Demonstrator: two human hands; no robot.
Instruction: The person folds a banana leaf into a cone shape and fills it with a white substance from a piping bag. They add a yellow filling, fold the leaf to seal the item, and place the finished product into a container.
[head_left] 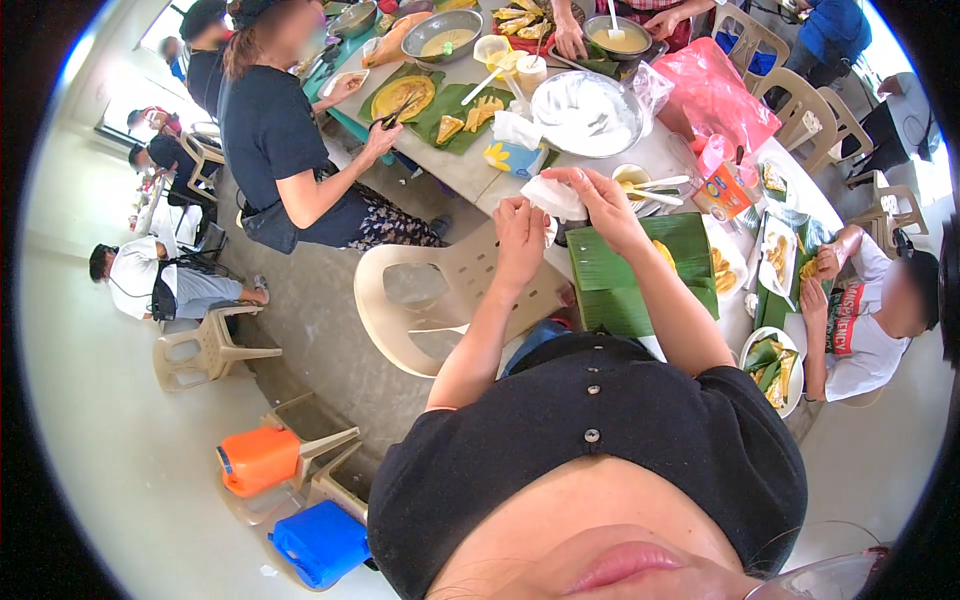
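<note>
A crumpled white tissue (pixel 556 198) is between my two hands, in front of the table's near edge. The fingers of my right hand (pixel 600 208) are pressed on its upper right side. Curled fingers of my left hand (pixel 519 238) grip its left side, and a bit of white shows below them. Beneath my right forearm lies a green banana leaf (pixel 610 285), with a yellow piece of food (pixel 664 254) on it, partly covered by the arm. Just beyond my right hand, a small bowl (pixel 632 174) holds white spoons.
A blue-and-yellow tissue pack (pixel 516 157) and a large basin of white stuff (pixel 588 112) stand farther back. A beige chair (pixel 400 300) is at my left. One person holds scissors (pixel 395 113) across a leaf with a yellow round; another sits at right by a bowl of wrapped food (pixel 772 372).
</note>
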